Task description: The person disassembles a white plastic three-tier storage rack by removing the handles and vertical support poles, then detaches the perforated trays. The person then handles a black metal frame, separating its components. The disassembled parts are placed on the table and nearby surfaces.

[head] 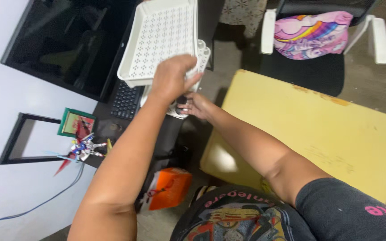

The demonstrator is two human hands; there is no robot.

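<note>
A white perforated plastic tray [157,35] is tilted above a black laptop keyboard [123,100]. My left hand [173,76] grips the tray's near right corner. A second white tray [202,53] shows just beneath and right of the first. My right hand [193,106] reaches under the trays from the right, fingers curled around a small dark object that is partly hidden.
A dark monitor [68,44] stands on the left. A small framed picture [76,122] and a toy robot figure [83,148] sit on the dark desk. A yellow table [327,129] is on the right, a chair with a pink cushion [311,29] behind, an orange box [168,187] below.
</note>
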